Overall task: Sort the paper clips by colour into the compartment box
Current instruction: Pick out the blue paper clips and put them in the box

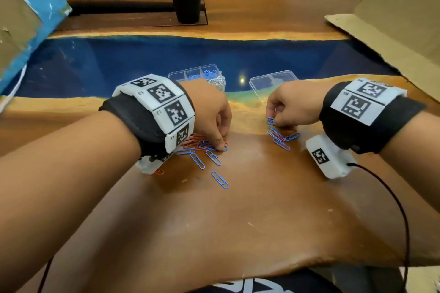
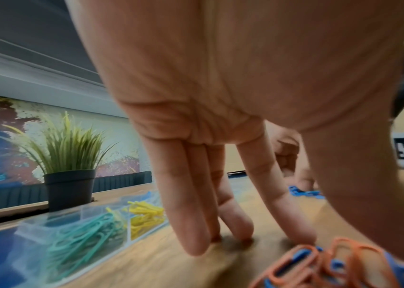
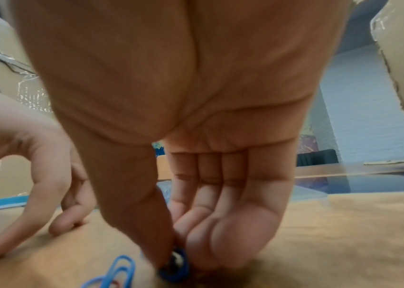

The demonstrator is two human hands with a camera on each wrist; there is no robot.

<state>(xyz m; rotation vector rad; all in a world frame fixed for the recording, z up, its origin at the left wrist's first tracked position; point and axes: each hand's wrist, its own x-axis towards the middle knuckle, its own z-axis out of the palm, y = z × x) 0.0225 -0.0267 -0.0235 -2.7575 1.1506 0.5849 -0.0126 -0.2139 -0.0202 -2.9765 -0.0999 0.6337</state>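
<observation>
A mixed pile of orange and blue paper clips [image 1: 202, 145] lies under my left hand [image 1: 220, 145]. Its straight fingers [image 2: 196, 224] press down on the table and the pile's edge, holding nothing. A smaller group of mostly blue clips [image 1: 282, 138] lies below my right hand [image 1: 273, 121]. In the right wrist view that hand [image 3: 178, 259] pinches a blue paper clip [image 3: 173, 269] between thumb and fingers, against the table. The clear compartment box [image 1: 176, 75] stands behind the left hand. It holds blue and white clips, and the left wrist view shows green clips [image 2: 80, 239] and yellow clips [image 2: 146, 216].
A clear lid [image 1: 273, 83] lies behind the right hand. A potted plant [image 1: 187, 7] stands at the back. Cardboard [image 1: 392, 31] walls the right side and blue-taped cardboard [image 1: 23, 19] the left. Loose blue clips [image 1: 220, 179] lie nearer me. A cable [image 1: 392, 197] trails from the right wrist.
</observation>
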